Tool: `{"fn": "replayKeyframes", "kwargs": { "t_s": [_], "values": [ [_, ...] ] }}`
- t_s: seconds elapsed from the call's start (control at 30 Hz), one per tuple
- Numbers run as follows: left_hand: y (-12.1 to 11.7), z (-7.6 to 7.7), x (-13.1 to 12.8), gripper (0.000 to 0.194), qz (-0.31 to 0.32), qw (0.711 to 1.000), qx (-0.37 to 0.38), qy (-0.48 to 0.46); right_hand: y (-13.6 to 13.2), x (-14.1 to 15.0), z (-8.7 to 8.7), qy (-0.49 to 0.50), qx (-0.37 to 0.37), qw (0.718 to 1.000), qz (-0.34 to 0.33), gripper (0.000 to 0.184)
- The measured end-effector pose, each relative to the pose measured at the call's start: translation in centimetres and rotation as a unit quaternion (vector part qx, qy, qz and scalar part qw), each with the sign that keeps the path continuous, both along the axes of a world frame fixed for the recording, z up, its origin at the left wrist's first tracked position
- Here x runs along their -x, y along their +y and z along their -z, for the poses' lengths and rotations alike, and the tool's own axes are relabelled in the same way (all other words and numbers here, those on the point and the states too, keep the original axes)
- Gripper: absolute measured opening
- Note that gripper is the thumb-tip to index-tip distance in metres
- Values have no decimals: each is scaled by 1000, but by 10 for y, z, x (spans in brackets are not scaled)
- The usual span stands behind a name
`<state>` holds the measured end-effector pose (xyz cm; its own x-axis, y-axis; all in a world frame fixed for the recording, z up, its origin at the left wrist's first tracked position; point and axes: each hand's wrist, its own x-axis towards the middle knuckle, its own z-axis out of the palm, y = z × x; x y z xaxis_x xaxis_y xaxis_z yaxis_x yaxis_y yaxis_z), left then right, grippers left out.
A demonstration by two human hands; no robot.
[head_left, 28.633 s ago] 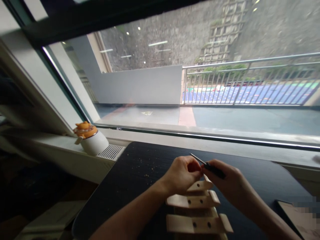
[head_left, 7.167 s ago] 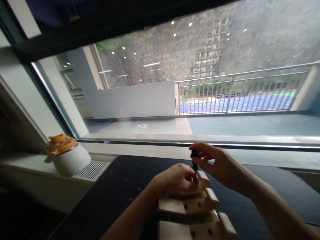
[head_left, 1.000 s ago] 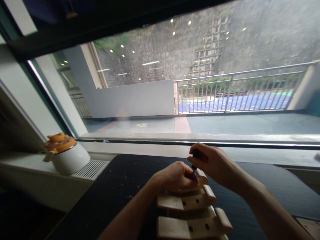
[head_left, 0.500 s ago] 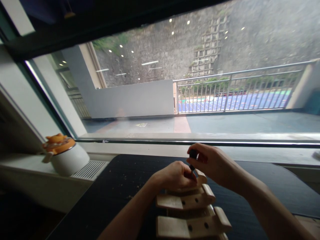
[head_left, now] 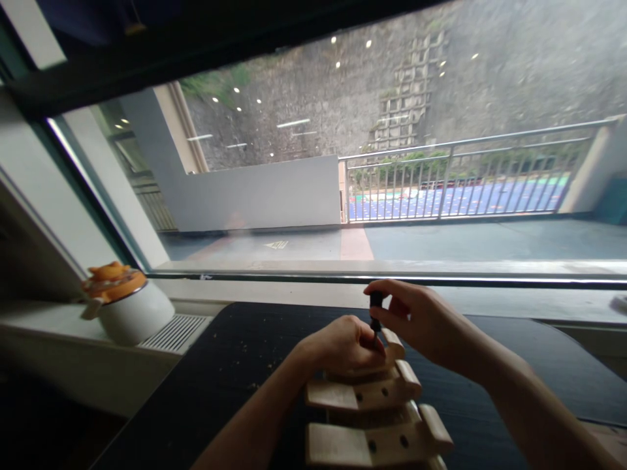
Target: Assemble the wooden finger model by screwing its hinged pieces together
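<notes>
Screwdriver (head_left: 375, 301): blk handle up, shaft down, near-upright, at far end of wooden pc (head_left: 371, 401); tip hidden by L hand. Wooden pc = row of pale curved slats running toward the wearer, cut off at bottom edge of view. Two nearest slats show 2 dark holes (head_left: 372, 446) ea., w/ raised rounded blocks on their R ends.

R hand (head_left: 421, 320): fingers pinching the handle from the side. L hand (head_left: 343, 343): over the far slat, fingers curled in round the lower shaft; can't tell what, if anything, they pinch.

Wooden pc sits on blk surface (head_left: 490, 365), approx. mid. Small pale bits (head_left: 252, 385) scattered L of L hand. Flat pale item (head_left: 610, 434) at bottom R corner, partly behind R forearm, unclear.

Further out: white pot (head_left: 140, 314) w/ orange lid (head_left: 120, 284) on ledge to L, just beside slotted vent (head_left: 174, 333). Beyond the surface, a lg window; thru it, metal railing (head_left: 450, 179) + grey rock wall (head_left: 313, 85).
</notes>
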<state>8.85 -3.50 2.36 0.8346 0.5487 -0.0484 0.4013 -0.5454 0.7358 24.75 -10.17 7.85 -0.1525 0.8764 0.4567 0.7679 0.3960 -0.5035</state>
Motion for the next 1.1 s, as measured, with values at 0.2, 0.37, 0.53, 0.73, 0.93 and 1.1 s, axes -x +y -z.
{"fn": "replayKeyframes", "kwargs": {
  "t_s": [0.2, 0.37, 0.53, 0.73, 0.93, 1.1],
  "values": [
    [1, 0, 1, 24, 9, 1000, 3, -3, 1, -1, 2, -11, -9, 1000, 16, 26],
    [1, 1, 0, 25, 8, 1000, -7, -6, -4, -3, -2, 23, 8, 999, -29, 28],
    [-1, 0, -1, 24, -1, 1000, -7, 1, 0, -4, -1, 31, 1, 999, -12, 18],
    [-1, -5, -1, 20, 12, 1000, -4, -2, 2, 0, 1, -1, -6, 1000, 17, 20],
    [0, -3, 0, 22, 15, 1000, -2, -5, -3, 1, -3, 20, 3, 999, -39, 25],
    [-1, -1, 0, 24, 8, 1000, -3, 0, 3, 3, 1, 18, -7, 1000, -6, 14]
  ]
}}
